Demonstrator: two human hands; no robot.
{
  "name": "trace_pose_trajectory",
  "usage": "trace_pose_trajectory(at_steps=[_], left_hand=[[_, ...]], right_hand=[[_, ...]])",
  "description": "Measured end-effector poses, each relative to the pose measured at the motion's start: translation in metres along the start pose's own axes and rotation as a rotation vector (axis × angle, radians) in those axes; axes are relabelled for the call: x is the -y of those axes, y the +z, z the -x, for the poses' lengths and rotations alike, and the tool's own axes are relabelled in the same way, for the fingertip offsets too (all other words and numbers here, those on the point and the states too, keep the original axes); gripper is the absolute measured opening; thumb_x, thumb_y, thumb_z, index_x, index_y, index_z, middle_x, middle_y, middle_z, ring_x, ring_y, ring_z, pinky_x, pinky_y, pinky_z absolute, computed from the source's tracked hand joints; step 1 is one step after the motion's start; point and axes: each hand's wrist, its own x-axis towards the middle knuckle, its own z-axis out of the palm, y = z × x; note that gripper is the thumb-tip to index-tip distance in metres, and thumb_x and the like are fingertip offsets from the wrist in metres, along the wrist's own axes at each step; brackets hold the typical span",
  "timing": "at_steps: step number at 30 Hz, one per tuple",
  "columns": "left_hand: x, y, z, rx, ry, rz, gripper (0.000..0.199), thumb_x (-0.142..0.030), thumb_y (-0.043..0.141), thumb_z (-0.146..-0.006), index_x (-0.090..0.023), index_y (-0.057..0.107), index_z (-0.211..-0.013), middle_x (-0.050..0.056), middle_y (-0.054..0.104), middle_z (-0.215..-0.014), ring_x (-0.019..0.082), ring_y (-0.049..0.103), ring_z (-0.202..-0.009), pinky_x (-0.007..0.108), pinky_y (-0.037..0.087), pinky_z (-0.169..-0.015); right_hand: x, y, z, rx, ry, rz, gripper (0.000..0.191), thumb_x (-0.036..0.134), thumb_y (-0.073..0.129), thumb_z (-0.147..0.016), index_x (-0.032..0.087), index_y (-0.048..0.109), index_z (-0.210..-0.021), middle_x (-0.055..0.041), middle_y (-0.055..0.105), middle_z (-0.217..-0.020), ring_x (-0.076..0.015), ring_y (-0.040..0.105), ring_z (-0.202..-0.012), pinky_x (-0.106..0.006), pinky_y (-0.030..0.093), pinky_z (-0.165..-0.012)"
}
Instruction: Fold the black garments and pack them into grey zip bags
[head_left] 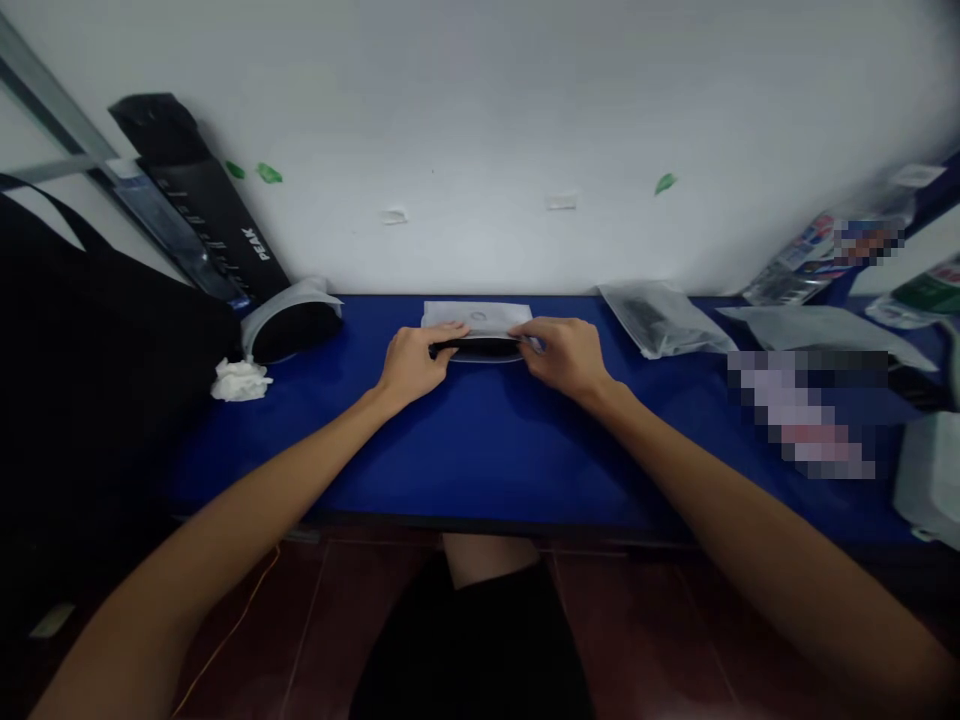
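At the middle of the blue table, close to the wall, a frosted plastic pouch (477, 319) lies with a dark item (484, 348) showing along its near side. What the dark item is, I cannot make out. My left hand (418, 362) pinches the pouch's left end between thumb and fingers. On the right end, my right hand (564, 352) has its thumb and fingers closed in the same way. A small round mark shows on the pouch's upper face.
A curved frosted pouch with black contents (298, 325) and crumpled tissue (240, 380) lie left. Behind them leans a black PEAK box (196, 190); a black bag (82, 370) hangs far left. Frosted pouches (660, 315) and a plastic bottle (825, 240) are right.
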Motion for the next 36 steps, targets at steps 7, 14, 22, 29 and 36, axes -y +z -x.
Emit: trace_pose_trajectory(at_steps=[7,14,22,29,36], left_hand=[[0.003,0.005,0.001,-0.093,-0.002,-0.120,0.029,-0.010,0.073,-0.095,-0.034,0.088,-0.100,-0.008,0.084,-0.117,0.025,0.079,-0.123,0.044,0.066,-0.109],[0.000,-0.002,0.001,-0.043,0.067,-0.121,0.025,-0.015,0.077,-0.092,-0.030,0.087,-0.108,-0.004,0.084,-0.122,0.025,0.078,-0.124,0.042,0.064,-0.111],[0.006,-0.002,-0.002,0.014,0.108,-0.035,0.030,-0.010,0.068,-0.097,-0.029,0.088,-0.110,-0.002,0.084,-0.119,0.024,0.077,-0.125,0.043,0.061,-0.115],[0.002,-0.001,0.000,0.052,0.076,-0.103,0.029,-0.016,0.069,-0.098,-0.031,0.086,-0.116,-0.002,0.081,-0.129,0.025,0.075,-0.130,0.045,0.061,-0.116],[-0.004,-0.002,0.000,0.123,0.068,-0.266,0.049,-0.020,0.054,-0.107,-0.017,0.064,-0.154,0.009,0.059,-0.162,0.024,0.051,-0.156,0.050,0.036,-0.136]], right_hand=[[0.006,0.004,0.000,-0.004,-0.043,0.041,0.033,0.013,0.060,-0.089,0.023,0.078,-0.115,-0.0069,0.081,-0.114,-0.0258,0.072,-0.103,-0.031,0.048,-0.074],[-0.004,0.004,0.002,0.053,-0.208,-0.189,0.070,0.014,0.060,-0.088,0.021,0.058,-0.158,-0.0118,0.060,-0.162,-0.0291,0.057,-0.148,-0.046,0.051,-0.118],[-0.008,0.005,0.000,0.240,-0.251,-0.295,0.075,0.006,0.048,-0.094,0.028,0.051,-0.166,-0.0007,0.050,-0.172,-0.0232,0.047,-0.160,-0.050,0.040,-0.132],[-0.001,0.004,-0.001,0.191,-0.188,-0.154,0.081,-0.003,0.048,-0.089,0.030,0.057,-0.163,0.0013,0.058,-0.165,-0.0257,0.058,-0.152,-0.044,0.050,-0.125],[0.006,-0.006,0.001,0.103,0.032,0.116,0.069,0.014,0.054,-0.095,0.028,0.058,-0.162,-0.0029,0.060,-0.163,-0.0350,0.072,-0.132,-0.049,0.064,-0.098]])
